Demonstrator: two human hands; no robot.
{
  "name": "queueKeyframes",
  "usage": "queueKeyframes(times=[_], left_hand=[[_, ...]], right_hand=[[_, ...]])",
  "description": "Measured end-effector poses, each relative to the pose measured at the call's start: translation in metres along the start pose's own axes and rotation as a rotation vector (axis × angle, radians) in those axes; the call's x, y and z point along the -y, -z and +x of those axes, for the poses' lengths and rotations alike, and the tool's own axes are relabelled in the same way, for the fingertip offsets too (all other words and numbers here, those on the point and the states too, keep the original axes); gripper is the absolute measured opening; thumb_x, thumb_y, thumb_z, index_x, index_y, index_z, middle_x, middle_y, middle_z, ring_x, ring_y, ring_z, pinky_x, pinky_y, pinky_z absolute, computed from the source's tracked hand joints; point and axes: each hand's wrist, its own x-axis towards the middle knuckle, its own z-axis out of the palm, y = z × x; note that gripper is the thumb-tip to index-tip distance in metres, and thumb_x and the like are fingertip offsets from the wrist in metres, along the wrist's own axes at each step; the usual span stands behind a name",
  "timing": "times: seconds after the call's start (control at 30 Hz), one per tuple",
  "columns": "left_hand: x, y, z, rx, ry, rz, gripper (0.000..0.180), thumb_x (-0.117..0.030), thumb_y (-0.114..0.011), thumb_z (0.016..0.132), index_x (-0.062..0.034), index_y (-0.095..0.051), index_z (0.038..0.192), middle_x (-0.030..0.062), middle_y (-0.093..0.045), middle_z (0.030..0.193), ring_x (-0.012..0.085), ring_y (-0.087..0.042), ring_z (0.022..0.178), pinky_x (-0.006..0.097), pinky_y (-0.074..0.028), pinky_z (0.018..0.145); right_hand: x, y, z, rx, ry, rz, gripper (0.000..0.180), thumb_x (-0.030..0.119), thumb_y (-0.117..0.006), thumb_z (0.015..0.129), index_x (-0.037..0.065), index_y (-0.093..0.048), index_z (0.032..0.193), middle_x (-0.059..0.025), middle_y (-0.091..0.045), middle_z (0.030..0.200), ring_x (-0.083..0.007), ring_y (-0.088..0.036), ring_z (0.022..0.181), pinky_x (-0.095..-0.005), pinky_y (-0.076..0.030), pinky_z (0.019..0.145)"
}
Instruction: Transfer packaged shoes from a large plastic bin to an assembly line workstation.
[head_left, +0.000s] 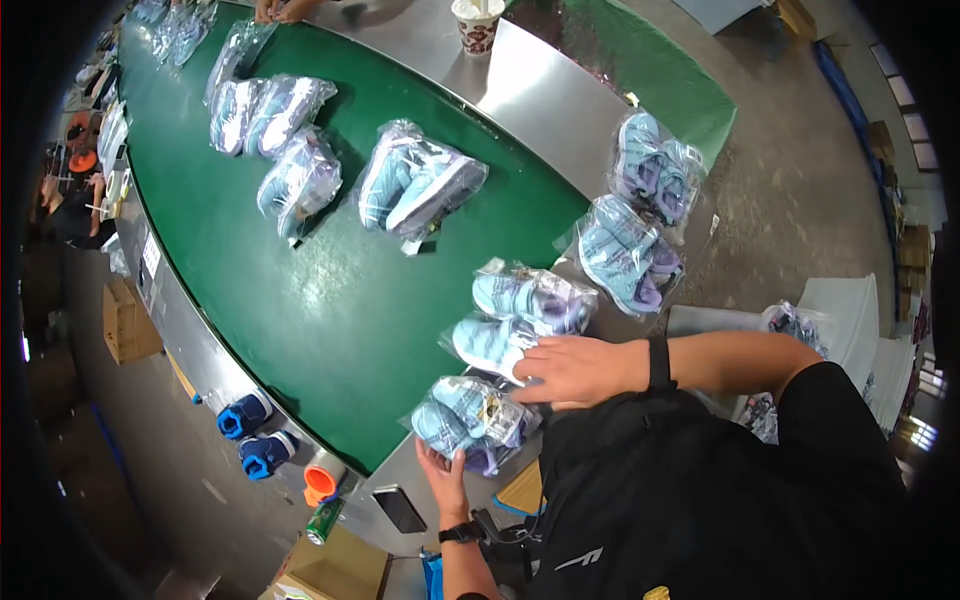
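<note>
A clear bag with a pair of light blue and lilac sneakers point(462, 412) lies at the near end of the green conveyor belt point(350, 330). My left hand point(443, 478) grips its near edge, thumb and fingers apart around the plastic. My right hand point(575, 370) reaches in from the right, its fingers curled down over the edge of a second bagged pair point(485, 342) just beyond the first. Part of that pair is hidden under the hand. Another bagged pair point(530, 300) touches it on the far side.
More bagged sneakers point(415, 185) lie farther up the belt, and two bags point(630, 255) overlap on the right edge. A patterned cup point(477, 28) stands on the metal rim. Near my left hand are a phone point(399, 509), an orange container point(320, 484), a green can point(323, 522) and dark blue shoes point(265, 453).
</note>
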Motion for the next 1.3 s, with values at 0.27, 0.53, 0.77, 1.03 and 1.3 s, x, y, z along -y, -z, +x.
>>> queueKeyframes(times=[0.27, 0.53, 0.77, 1.03, 1.3], left_hand=[[-0.013, -0.011, 0.007, 0.086, -0.008, 0.005, 0.121, -0.011, -0.089, 0.073, -0.0108, -0.008, 0.162, 0.0153, -0.034, 0.155, 0.0310, -0.040, 0.140, 0.045, -0.035, 0.115], [-0.004, -0.008, 0.015, 0.094, -0.034, -0.005, 0.118, -0.004, -0.086, 0.073, -0.0096, -0.010, 0.162, 0.0159, -0.033, 0.155, 0.0298, -0.039, 0.140, 0.044, -0.033, 0.117], [-0.003, -0.010, 0.015, 0.103, -0.037, -0.005, 0.113, 0.002, -0.082, 0.076, -0.0092, -0.010, 0.162, 0.0147, -0.035, 0.154, 0.0289, -0.041, 0.138, 0.042, -0.036, 0.115], [0.006, -0.008, 0.017, 0.123, -0.062, -0.031, 0.108, -0.001, -0.081, 0.079, -0.0148, -0.014, 0.162, 0.0096, -0.039, 0.152, 0.0258, -0.044, 0.136, 0.038, -0.041, 0.110], [-0.003, -0.013, 0.004, 0.008, 0.025, -0.033, 0.103, 0.005, -0.074, 0.085, -0.0192, -0.010, 0.163, 0.0112, -0.043, 0.147, 0.0243, -0.051, 0.128, 0.039, -0.048, 0.103]], right_hand=[[-0.045, -0.013, -0.037, -0.153, -0.571, 0.175, 0.053, 0.027, -0.075, 0.083, 0.008, -0.058, 0.129, -0.0130, -0.056, 0.123, -0.0348, -0.057, 0.113, -0.0439, -0.048, 0.096], [-0.058, -0.059, -0.062, 0.017, -0.738, 0.471, 0.084, 0.033, -0.077, 0.084, -0.001, -0.037, 0.149, -0.0248, -0.049, 0.138, -0.0411, -0.049, 0.129, -0.0452, -0.040, 0.109], [-0.042, -0.057, -0.060, 0.027, -0.764, 0.494, 0.108, 0.030, -0.089, 0.070, 0.003, -0.029, 0.155, -0.0234, -0.047, 0.142, -0.0409, -0.046, 0.133, -0.0439, -0.038, 0.112], [-0.030, -0.067, -0.071, -0.117, -0.804, 0.526, 0.109, 0.028, -0.091, 0.067, 0.006, -0.030, 0.155, -0.0226, -0.049, 0.140, -0.0401, -0.049, 0.131, -0.0443, -0.041, 0.110], [-0.019, -0.084, -0.070, -0.193, -0.841, 0.475, 0.092, 0.028, -0.084, 0.069, 0.002, -0.038, 0.145, -0.0265, -0.058, 0.125, -0.0436, -0.057, 0.117, -0.0494, -0.047, 0.099]])
